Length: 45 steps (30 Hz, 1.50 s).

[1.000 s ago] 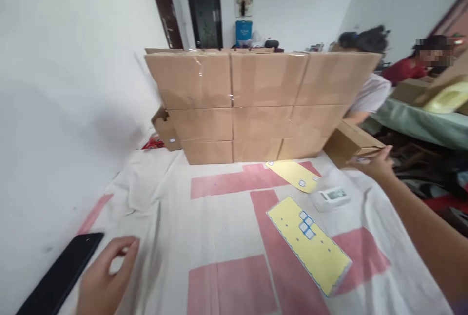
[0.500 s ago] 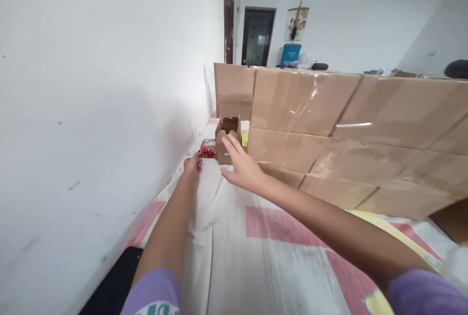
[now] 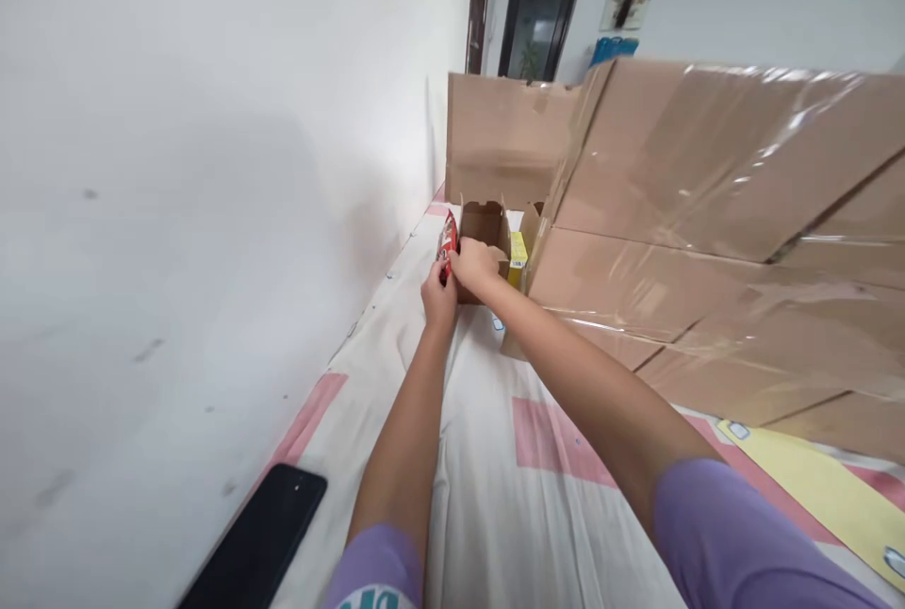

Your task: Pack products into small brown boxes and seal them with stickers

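Note:
A shiny red snack packet (image 3: 448, 234) stands on edge at the left side of a small open cardboard box (image 3: 472, 295). My left hand (image 3: 439, 301) is closed on the packet's near end, thumb and fingers pinching it. My right hand (image 3: 475, 262) is curled at the box's near left corner, its fingers against the packet's right side. The fingertips of that hand are partly hidden, and its back covers part of the box opening. The box's upper flaps stand up, and its inside looks dark brown.
A yellow box (image 3: 518, 251) stands right of the small box. A wall of taped cardboard (image 3: 657, 166) runs along the right, with a white wall (image 3: 212, 166) at the left. A black phone (image 3: 258, 534) and a yellow strip (image 3: 813, 486) lie on the pink-and-white cloth (image 3: 487, 496).
My left hand has taken hold of the red packet, now raised on edge. My right hand has moved from open in front of the box to curled against the packet. The view has shifted.

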### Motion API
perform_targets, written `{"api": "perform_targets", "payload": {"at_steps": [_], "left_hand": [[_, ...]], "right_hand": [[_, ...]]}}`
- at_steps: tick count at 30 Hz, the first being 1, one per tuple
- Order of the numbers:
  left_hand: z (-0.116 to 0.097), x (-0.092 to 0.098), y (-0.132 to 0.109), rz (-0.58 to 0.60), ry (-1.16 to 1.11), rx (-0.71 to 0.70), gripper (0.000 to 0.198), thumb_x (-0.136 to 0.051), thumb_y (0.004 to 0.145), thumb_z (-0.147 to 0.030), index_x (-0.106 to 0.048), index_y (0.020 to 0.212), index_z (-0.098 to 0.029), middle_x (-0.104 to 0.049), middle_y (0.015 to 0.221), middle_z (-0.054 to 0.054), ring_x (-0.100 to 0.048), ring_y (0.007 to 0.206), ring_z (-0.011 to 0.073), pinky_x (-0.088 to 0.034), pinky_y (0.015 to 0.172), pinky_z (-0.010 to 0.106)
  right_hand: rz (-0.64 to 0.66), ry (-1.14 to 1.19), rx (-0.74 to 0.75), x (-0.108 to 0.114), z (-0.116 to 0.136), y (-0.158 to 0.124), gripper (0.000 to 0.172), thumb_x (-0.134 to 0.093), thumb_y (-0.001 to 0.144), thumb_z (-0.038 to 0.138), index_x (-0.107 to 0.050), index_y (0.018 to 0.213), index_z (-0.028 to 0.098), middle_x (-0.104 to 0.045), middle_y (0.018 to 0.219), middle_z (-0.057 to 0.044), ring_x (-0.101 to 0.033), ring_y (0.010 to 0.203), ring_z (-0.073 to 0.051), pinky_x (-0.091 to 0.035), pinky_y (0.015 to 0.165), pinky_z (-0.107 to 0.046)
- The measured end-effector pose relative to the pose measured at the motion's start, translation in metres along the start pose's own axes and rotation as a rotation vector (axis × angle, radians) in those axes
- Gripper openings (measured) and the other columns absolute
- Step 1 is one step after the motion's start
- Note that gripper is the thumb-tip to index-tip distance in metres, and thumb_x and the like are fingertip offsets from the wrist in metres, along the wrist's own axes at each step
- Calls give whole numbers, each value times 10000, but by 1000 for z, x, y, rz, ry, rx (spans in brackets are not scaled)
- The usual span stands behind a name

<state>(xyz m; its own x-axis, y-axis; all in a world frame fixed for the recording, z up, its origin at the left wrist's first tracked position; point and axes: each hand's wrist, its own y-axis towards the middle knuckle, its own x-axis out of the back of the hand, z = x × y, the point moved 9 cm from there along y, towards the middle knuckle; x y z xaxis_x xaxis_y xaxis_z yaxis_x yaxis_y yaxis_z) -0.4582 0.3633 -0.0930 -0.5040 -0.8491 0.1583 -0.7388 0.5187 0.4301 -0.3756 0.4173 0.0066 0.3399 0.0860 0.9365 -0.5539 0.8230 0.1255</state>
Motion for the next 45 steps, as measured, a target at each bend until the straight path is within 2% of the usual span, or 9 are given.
{"api": "perform_targets", "payload": {"at_steps": [7, 12, 17, 24, 28, 31, 37, 42, 45], "left_hand": [[-72, 74, -63, -163, 257, -93, 278, -644, 827, -223, -698, 1100, -223, -736, 1119, 93, -678, 1013, 246, -476, 836, 313], [-136, 147, -148, -278, 450, -136, 280, -718, 782, -360, -690, 1032, -236, -674, 1168, 93, -643, 1050, 260, -449, 802, 310], [-204, 180, -238, -294, 605, -300, 284, -694, 828, -421, -672, 1026, -218, -661, 1133, 88, -639, 1035, 234, -448, 824, 298], [-277, 159, -352, -204, 719, -459, 246, -650, 865, -404, -533, 742, -227, -575, 802, 27, -561, 770, 196, -379, 706, 295], [-286, 142, -405, -94, 678, -459, 263, -646, 874, -398, -504, 729, -231, -544, 756, 7, -527, 716, 177, -341, 670, 290], [-281, 129, -434, -32, 607, -474, 311, -675, 867, -414, -479, 708, -232, -519, 710, -11, -514, 694, 168, -355, 686, 286], [-256, 103, -455, 104, 298, -351, 356, -773, 787, -459, -507, 745, -227, -534, 739, -3, -524, 739, 191, -386, 746, 319], [-266, 73, -490, 244, 119, -317, 215, -630, 902, -392, -506, 838, -228, -553, 764, -6, -559, 703, 156, -460, 696, 292], [-262, 37, -521, 385, -35, -119, 184, -578, 941, -351, -520, 1061, -224, -644, 928, 33, -647, 793, 147, -521, 713, 274]], "right_hand": [[-69, 122, 212, 27, 31, -70, 316, -451, 1005, 295, -726, 949, 150, -758, 1030, -145, -702, 948, -229, -438, 752, -271], [-89, 287, 475, 66, 55, -172, 285, -482, 963, 310, -668, 781, 195, -735, 830, -42, -649, 775, -169, -386, 669, -257], [-15, 592, 535, 96, 31, -265, 352, -520, 927, 320, -542, 601, 188, -595, 606, -1, -561, 640, -141, -358, 587, -252], [409, 1060, 354, 101, -40, -364, 278, -604, 878, 292, -542, 631, 181, -541, 497, 33, -650, 544, -160, -451, 514, -242], [416, 1050, 309, 105, -91, -412, 282, -614, 879, 313, -535, 638, 190, -572, 487, 25, -636, 517, -163, -441, 504, -246], [272, 952, 402, 113, -128, -437, 309, -590, 891, 313, -523, 618, 186, -580, 537, 19, -578, 513, -135, -411, 526, -250], [-36, 816, 520, 119, -180, -449, 385, -581, 870, 272, -390, 548, 183, -374, 558, 52, -348, 561, -89, -269, 555, -249], [164, 1025, 453, 98, -197, -435, 340, -650, 831, 355, -490, 588, 179, -393, 543, 60, -345, 534, -85, -252, 523, -238], [330, 1210, 356, 91, -207, -423, 314, -685, 800, 385, -550, 610, 176, -348, 444, 92, -274, 416, -65, -172, 448, -231]]}}
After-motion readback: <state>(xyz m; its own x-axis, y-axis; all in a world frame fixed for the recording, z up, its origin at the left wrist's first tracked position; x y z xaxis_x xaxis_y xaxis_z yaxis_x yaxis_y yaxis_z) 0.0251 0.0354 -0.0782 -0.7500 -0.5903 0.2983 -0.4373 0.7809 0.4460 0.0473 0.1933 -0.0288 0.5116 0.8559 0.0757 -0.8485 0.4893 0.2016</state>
